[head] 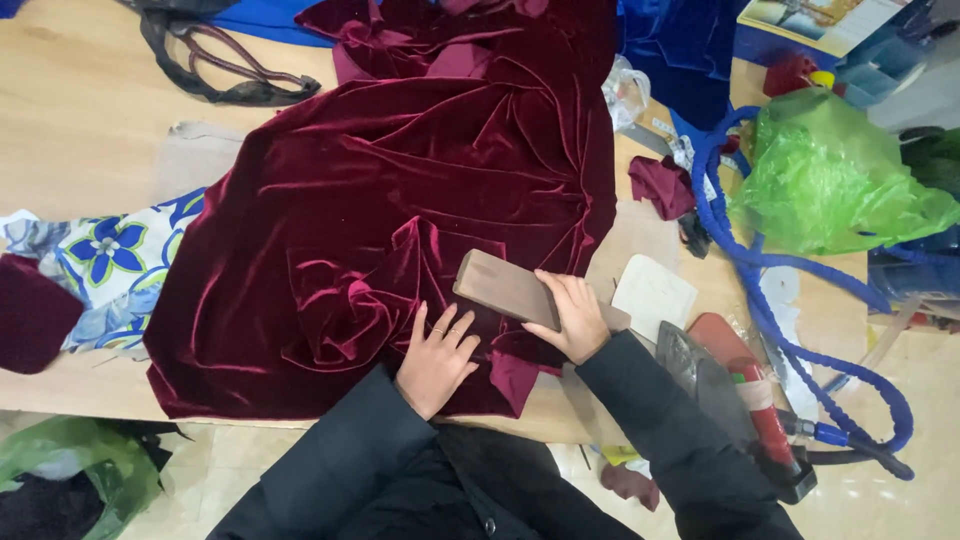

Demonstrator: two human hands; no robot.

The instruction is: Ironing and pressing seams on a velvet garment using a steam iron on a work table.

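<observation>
A large dark red velvet cloth (pixel 400 190) lies rumpled across the wooden table (pixel 80 110). My left hand (pixel 436 360) rests flat on the cloth near its front edge, fingers apart. My right hand (pixel 574 318) grips the near end of a flat brown wooden block (pixel 500 286), which lies tilted on the velvet just right of my left hand. Both arms wear black sleeves.
A flowered blue and white fabric (pixel 110 260) lies at the left. A green plastic bag (pixel 830 175), a blue cord (pixel 770 310), a red iron (pixel 745 385) and a pale card (pixel 652 295) crowd the right side. Dark straps (pixel 220 60) lie at the back.
</observation>
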